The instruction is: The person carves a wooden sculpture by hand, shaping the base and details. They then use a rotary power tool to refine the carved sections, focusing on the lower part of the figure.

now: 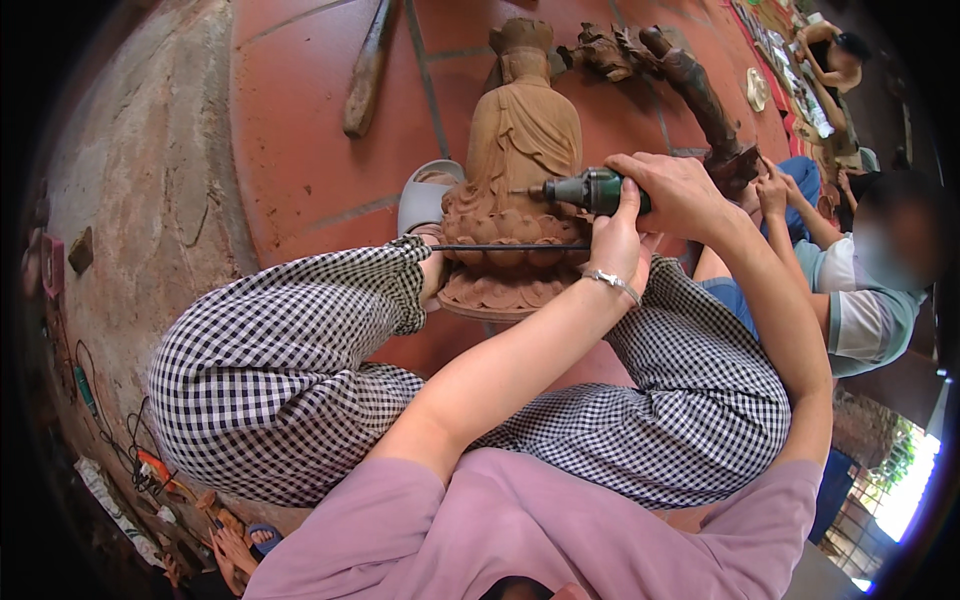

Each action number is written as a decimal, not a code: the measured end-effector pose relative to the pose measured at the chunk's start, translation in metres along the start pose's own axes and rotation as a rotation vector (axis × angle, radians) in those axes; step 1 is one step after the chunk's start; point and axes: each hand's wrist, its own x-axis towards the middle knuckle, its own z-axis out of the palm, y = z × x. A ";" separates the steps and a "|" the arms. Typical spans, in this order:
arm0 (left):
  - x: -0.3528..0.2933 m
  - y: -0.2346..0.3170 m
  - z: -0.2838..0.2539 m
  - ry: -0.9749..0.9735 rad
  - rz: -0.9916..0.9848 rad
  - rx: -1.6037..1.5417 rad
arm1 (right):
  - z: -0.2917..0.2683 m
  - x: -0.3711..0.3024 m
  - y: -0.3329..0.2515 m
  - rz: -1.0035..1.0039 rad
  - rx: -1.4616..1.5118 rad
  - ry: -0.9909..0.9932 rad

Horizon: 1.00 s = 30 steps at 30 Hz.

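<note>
A carved wooden figure (525, 130) in a draped robe is in front of me, between my knees, with its head at the far end. Its tiered lotus-petal base (505, 288) is nearest me. My right hand (685, 190) is closed round the rear of a green and black rotary tool (597, 190). Against the tool's underside, my left hand (620, 240) is closed too, its thumb raised along the body. The thin bit points left at the lower robe, just above the petals; whether it touches the wood I cannot tell. A thin black cord (510, 247) crosses the base.
A wooden-handled tool (362, 105) lies on the red tiles beyond my left foot. Gnarled dark wood (690, 85) stands at the far right. Close on my right sits another person (860, 290), hands at that wood. Cables (125, 440) lie at far left.
</note>
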 end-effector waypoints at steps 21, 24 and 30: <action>0.004 -0.024 -0.012 0.015 -0.060 0.034 | -0.002 -0.022 0.010 -0.017 0.022 -0.046; 0.006 0.001 -0.006 0.047 -0.014 0.070 | -0.002 -0.005 0.004 -0.020 0.025 0.007; 0.013 -0.001 -0.016 0.062 -0.019 0.107 | 0.002 -0.009 0.002 -0.022 0.057 0.017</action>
